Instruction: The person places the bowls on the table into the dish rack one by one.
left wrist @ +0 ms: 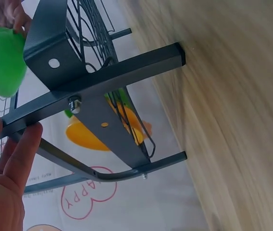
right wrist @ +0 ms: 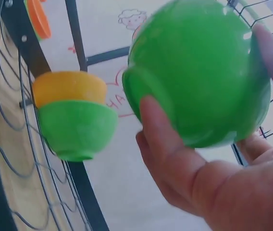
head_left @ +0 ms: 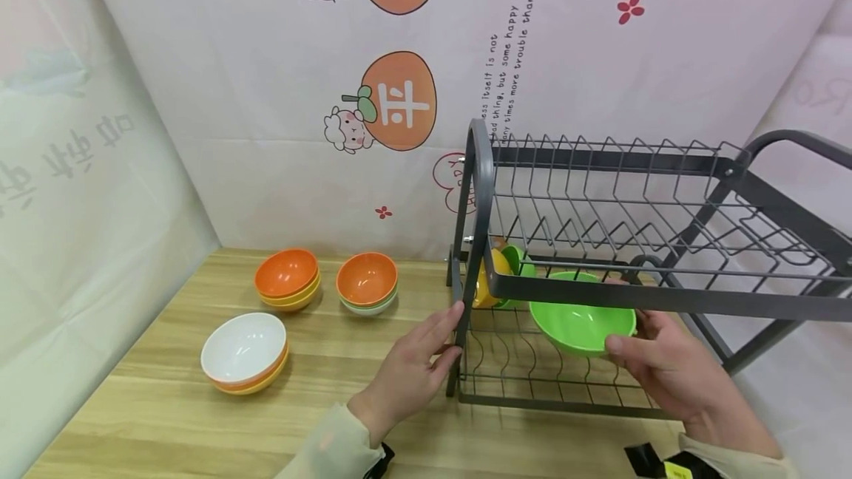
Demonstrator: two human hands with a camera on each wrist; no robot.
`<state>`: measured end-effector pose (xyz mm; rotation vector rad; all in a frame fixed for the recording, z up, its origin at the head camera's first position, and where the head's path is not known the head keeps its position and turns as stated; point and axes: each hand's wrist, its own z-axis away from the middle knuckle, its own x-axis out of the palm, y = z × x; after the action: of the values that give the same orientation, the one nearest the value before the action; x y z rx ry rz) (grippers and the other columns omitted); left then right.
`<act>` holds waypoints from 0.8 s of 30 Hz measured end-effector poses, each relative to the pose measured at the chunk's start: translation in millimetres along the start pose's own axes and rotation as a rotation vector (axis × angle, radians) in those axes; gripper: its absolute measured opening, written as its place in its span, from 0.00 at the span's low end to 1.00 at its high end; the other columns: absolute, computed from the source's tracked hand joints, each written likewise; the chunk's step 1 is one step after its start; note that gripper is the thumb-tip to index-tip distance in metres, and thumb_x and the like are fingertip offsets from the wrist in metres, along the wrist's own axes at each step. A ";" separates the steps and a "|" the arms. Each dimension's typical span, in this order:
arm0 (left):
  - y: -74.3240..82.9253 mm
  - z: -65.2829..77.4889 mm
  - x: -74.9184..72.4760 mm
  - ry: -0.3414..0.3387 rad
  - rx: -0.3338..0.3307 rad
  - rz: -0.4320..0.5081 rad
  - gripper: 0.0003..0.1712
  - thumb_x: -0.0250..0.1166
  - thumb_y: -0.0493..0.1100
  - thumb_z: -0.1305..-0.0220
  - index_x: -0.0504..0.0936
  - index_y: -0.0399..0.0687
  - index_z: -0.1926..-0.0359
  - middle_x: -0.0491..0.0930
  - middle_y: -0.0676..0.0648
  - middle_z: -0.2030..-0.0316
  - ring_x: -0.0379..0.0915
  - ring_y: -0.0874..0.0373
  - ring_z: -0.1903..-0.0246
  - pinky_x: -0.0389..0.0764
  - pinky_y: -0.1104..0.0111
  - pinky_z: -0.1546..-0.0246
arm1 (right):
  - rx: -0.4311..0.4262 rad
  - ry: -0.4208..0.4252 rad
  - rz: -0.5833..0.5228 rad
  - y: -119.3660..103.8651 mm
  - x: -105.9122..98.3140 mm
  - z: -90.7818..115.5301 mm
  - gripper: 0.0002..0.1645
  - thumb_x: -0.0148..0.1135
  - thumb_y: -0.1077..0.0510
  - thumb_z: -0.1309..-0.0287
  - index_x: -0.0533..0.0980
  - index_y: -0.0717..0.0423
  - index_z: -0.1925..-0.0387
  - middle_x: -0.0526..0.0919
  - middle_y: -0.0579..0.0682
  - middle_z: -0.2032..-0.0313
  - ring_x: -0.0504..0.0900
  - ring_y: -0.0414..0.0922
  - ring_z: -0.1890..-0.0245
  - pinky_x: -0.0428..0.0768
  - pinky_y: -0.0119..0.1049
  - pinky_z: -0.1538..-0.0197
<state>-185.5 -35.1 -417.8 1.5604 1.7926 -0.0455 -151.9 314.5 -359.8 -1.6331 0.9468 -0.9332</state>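
While the left hand (head_left: 406, 368) is resting extended fingers against the left front post (left wrist: 136, 72) of the dish rack (head_left: 665, 302), the right hand (head_left: 672, 364) is grasping a green bowl (head_left: 586, 327) by its right side, one fingertip lying at the foot ring. Bowl is hanging between tiers, behind the front edge of the lower tier (head_left: 559, 406). Key relation: bowl is lying left of the right palm, the nearer hand; being round, it is offering no long axis, its mouth facing the head camera. At the lower tier's rear left corner, a yellow bowl (right wrist: 69, 89) and a second green bowl (right wrist: 79, 125) are sitting together. On the wooden table (head_left: 166, 405), two orange-topped stacks (head_left: 286, 272) are standing near the back edge, a white-topped stack (head_left: 244, 346) near the left edge.
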 end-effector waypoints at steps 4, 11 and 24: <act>-2.0 0.7 1.5 0.014 0.007 -0.022 0.53 0.67 0.27 0.39 0.51 0.55 0.21 0.76 0.40 0.43 0.78 0.50 0.48 0.80 0.76 0.54 | 0.128 0.237 0.541 -15.0 6.3 -8.5 0.50 0.65 0.61 0.35 0.48 0.49 0.21 0.62 0.61 0.33 0.76 0.55 0.50 0.81 0.46 0.52; -2.8 0.6 2.4 0.028 0.020 -0.048 0.54 0.68 0.26 0.40 0.51 0.58 0.21 0.79 0.40 0.45 0.78 0.52 0.51 0.81 0.75 0.54 | 0.231 0.308 1.206 -25.4 7.1 -38.4 0.60 0.78 0.43 0.53 0.57 0.59 0.25 0.62 0.75 0.34 0.64 0.74 0.40 0.67 0.73 0.47; -2.2 2.4 4.2 0.041 -0.004 -0.057 0.53 0.67 0.28 0.39 0.51 0.60 0.21 0.81 0.44 0.50 0.73 0.60 0.63 0.78 0.78 0.62 | 0.146 0.144 1.397 4.7 -18.7 -85.3 0.53 0.81 0.44 0.57 0.67 0.58 0.31 0.74 0.66 0.44 0.74 0.64 0.49 0.76 0.64 0.53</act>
<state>-186.0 -33.3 -422.8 1.5175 1.8676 -0.0381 -237.3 299.2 -348.7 -0.4632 1.6783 -0.1045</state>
